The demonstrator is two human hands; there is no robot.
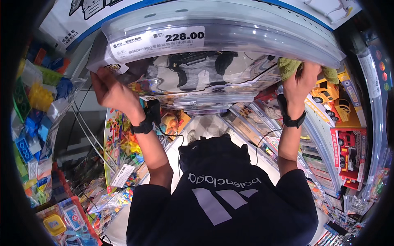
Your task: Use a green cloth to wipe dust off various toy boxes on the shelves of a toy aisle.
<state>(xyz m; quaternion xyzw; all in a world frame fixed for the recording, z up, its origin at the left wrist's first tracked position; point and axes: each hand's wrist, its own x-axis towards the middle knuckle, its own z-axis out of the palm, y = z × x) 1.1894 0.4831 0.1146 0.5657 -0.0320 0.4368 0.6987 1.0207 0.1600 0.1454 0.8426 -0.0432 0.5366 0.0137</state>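
My left hand [118, 93] is at the left end of a clear plastic label holder [264, 38] along the shelf edge. Its fingers pinch the lower corner, beside a small white tag [118, 68] with a dark round print. A white price label [158, 41] sits inside the holder. At the right end, my right hand [300, 81] grips a green cloth [287, 68] and presses it up against the underside of the holder. Below the strip, a boxed toy [200, 69] with black parts shows behind a clear, shiny front. Both wrists wear black straps with cables.
Bagged building blocks [40, 101] hang at far left, above a toy medical set [69, 220]. Wire hooks [89, 135] and a price tag [122, 175] jut out at left. Boxed toy trucks [347, 150] fill the right shelves. White floor [209, 123] shows between lower shelves.
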